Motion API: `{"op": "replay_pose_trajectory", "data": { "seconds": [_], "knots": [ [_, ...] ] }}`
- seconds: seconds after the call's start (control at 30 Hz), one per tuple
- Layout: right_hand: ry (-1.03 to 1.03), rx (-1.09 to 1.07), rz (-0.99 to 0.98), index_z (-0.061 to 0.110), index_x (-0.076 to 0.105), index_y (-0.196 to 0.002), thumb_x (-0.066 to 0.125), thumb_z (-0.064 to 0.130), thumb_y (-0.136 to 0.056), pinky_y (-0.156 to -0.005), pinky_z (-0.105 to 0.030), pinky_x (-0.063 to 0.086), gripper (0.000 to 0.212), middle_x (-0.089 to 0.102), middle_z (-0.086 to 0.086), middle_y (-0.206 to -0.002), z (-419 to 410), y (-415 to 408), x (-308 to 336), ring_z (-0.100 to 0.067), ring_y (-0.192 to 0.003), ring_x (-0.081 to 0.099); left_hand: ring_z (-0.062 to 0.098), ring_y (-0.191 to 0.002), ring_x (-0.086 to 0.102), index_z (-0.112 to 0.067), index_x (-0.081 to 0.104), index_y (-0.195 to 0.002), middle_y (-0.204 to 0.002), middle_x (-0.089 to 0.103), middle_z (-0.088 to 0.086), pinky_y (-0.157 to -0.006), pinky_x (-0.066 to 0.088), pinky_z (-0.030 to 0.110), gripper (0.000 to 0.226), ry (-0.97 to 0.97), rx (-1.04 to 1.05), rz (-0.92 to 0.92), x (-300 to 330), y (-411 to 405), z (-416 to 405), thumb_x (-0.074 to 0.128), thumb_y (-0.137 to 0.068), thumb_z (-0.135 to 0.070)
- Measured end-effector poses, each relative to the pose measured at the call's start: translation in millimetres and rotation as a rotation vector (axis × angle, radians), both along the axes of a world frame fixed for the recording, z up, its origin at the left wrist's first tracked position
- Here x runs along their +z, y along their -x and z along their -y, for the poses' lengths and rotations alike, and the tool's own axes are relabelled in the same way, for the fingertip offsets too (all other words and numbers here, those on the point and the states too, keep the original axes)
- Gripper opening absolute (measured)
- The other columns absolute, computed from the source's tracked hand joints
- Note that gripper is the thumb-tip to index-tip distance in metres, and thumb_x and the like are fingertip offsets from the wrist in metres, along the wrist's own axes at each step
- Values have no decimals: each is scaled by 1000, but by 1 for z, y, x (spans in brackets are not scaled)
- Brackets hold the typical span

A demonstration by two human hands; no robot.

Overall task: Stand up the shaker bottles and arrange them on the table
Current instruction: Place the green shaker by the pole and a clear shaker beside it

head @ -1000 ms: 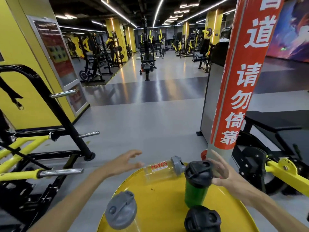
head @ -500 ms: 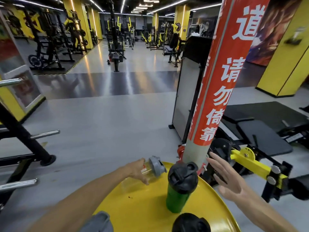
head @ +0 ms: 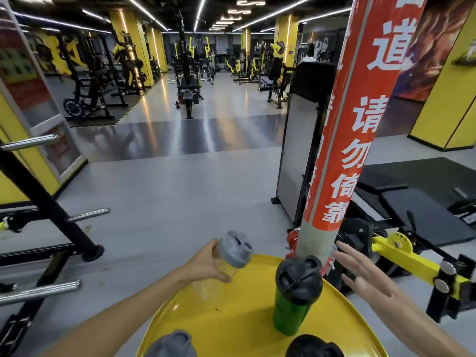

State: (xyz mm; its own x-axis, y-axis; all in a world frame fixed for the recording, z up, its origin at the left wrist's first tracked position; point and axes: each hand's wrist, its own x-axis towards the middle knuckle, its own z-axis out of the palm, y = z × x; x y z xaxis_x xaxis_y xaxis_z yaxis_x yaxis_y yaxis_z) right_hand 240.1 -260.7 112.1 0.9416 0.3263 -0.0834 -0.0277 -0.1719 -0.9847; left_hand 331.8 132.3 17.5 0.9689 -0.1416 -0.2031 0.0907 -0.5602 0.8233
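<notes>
Gym-floor round yellow desk [head: 231, 328]: green shaker bottle [head: 293, 309] stands upright; left hand [head: 206, 265] grips tilted clear grey-lidded bottle [head: 226, 258], not yet upright; right hand [head: 365, 278] open, empty.

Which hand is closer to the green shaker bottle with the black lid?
Right. The right hand hovers open just beside the green shaker bottle, not touching. The left hand is farther off, gripping the clear shaker bottle.

Round yellow table [head: 231, 328], green bottle [head: 291, 315] upright w/ black lid, 2 more lids at near edge
</notes>
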Motion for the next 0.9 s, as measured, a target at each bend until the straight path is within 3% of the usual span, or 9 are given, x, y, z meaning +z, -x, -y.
{"op": "replay_pose_trajectory", "data": {
  "seconds": [0.07,0.13,0.2,0.33,0.4,0.53,0.67,0.9],
  "knots": [
    [-26,1,-11,58,46,-139,67,63,-76,-122,-50,27,66,51,26,-147,-4,0,0,2,-141,41,-3,-120,57,-22,46,-135,-132,59,-11,-89,50,10,95,125,19,9,12,21,-11,98,-56,-13],
    [-57,0,-9,57,49,-138,74,78,-62,-120,-48,29,83,54,23,-146,-7,0,-2,-1,-140,43,-11,-116,57,-26,48,-135,-130,63,-15,-85,49,7,92,206,48,6,18,41,-21,97,-59,-10],
    [-70,-4,-8,56,51,-136,75,82,-57,-117,-45,33,86,56,21,-144,-9,-1,-5,-3,-139,46,-6,-114,61,-28,53,-128,-120,71,-17,-84,51,10,84,248,72,9,15,57,-31,94,-60,-2],
    [-64,4,8,49,53,-138,76,82,-55,-104,-35,44,93,60,17,-141,-17,-5,-8,-1,-130,56,7,-115,65,-25,57,-125,-121,70,-17,-88,54,20,81,279,122,19,-2,79,-44,96,-57,-1],
    [-70,15,-5,45,52,-141,79,79,-54,-102,-34,45,97,61,16,-141,-20,-8,-9,-2,-128,58,8,-113,67,-20,58,-126,-120,71,-15,-86,56,22,80,277,139,28,-10,86,-46,96,-57,-2],
    [-22,69,-48,56,45,-141,75,53,-74,-105,-33,42,74,55,25,-143,-22,-10,-14,6,-131,52,7,-109,68,-16,59,-124,-116,73,-15,-79,57,21,77,279,164,63,-23,95,-44,94,-58,2],
    [36,124,-77,55,37,-145,82,43,-65,-98,-23,43,93,54,37,-137,-17,-12,-24,14,-130,48,11,-111,67,-19,57,-124,-119,71,-14,-78,59,24,79,284,127,70,-28,98,-41,95,-57,0],
    [152,147,-124,50,35,-142,95,30,-64,-112,-29,38,101,53,30,-142,-14,-19,-51,7,-133,48,10,-106,70,-16,61,-119,-113,75,-12,-78,57,20,86,321,128,43,-23,111,-40,99,-45,-37]
  ]
}}
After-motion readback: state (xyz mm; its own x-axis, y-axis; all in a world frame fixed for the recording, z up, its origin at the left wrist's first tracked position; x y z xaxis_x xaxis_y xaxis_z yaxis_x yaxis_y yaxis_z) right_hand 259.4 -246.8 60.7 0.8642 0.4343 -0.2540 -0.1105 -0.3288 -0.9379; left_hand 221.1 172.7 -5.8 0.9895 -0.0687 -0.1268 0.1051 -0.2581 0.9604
